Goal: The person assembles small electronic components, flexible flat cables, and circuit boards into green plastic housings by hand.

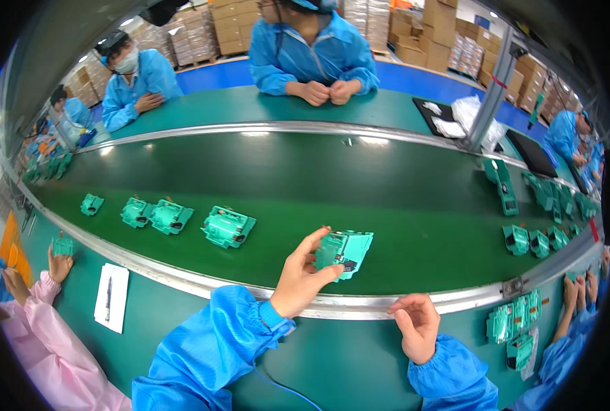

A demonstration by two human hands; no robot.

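Over the near part of the green conveyor belt, my left hand (301, 272) grips a teal plastic housing (351, 252) by its left side, thumb in front and fingers behind. Dark parts show on the housing's face. My right hand (418, 327) hangs just inside the belt's metal rail, fingers loosely curled and apart from the thumb, with nothing in it. Both arms wear blue sleeves. Closest on the belt to the held piece is another teal housing (227, 227), lying to the left, with several more like it farther left.
A metal rail (359, 307) borders the belt. More teal housings (519, 351) sit on the near table at right. A pen lies on white paper (111, 299) at left. Co-workers sit across the belt and on both sides; a metal post (493, 89) rises at far right.
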